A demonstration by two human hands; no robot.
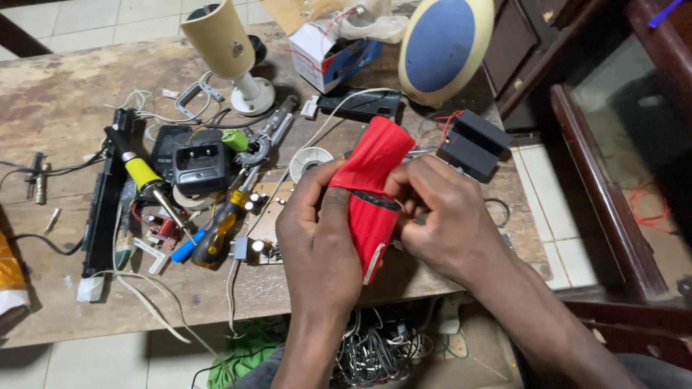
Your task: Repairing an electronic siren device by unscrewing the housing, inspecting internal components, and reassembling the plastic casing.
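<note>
Above the desk (65,101), your left hand (317,238) and right hand (440,216) both clench a red wrapped pack (373,194) (perhaps batteries), screwdriver (220,227) nearby.

I see both hands, left hand (317,238) and right hand (440,216), gripping a red battery pack (371,191) over the bench's (58,108) near edge.
</note>
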